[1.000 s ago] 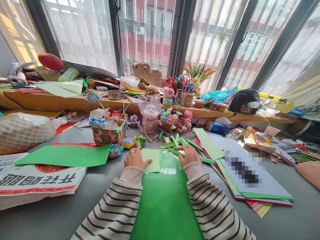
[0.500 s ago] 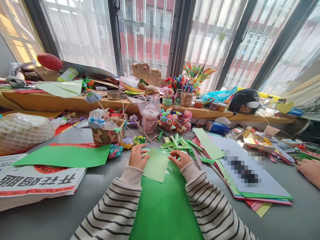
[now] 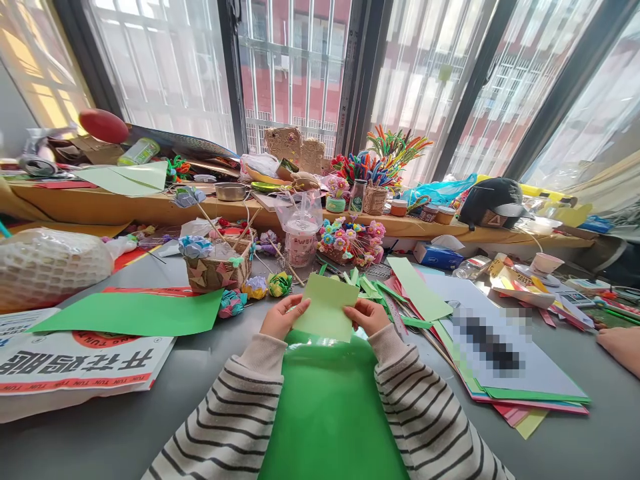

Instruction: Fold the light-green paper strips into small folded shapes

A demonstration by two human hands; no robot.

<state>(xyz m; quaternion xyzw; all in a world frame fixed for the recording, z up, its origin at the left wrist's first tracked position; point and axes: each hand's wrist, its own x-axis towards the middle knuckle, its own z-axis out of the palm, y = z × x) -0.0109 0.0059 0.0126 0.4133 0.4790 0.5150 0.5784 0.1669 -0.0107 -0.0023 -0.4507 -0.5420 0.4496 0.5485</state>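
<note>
The left hand had its grip pinching the left edge of the pale green paper, thumb laid over the near face, the fingers behind it mostly hidden. The right hand pinched the opposite edge, its fingertips overlapping the margin. The paper was held between the two, in front of some loose green strips and over the far part of a glossy green mat; how high it stood above the mat I could not tell.

Handling it well, I judged, called for light, even pressure from both sides. Pushing the hands together would likely have bowed so thin a piece, and pulling them apart might have torn it; keeping the thumbs near the margins spared the middle from creases.

The paper looked close to square, so no long axis stood out. It sat turned a little, its far edge sloping down toward the right and its sides leaning rightward at the top; its broad face was toward the wearer.

Further out on the bench, a bright green sheet lay to the left, a woven basket stood beyond it, a paper stack lay to the right, and another person's hand rested at the far right edge
</note>
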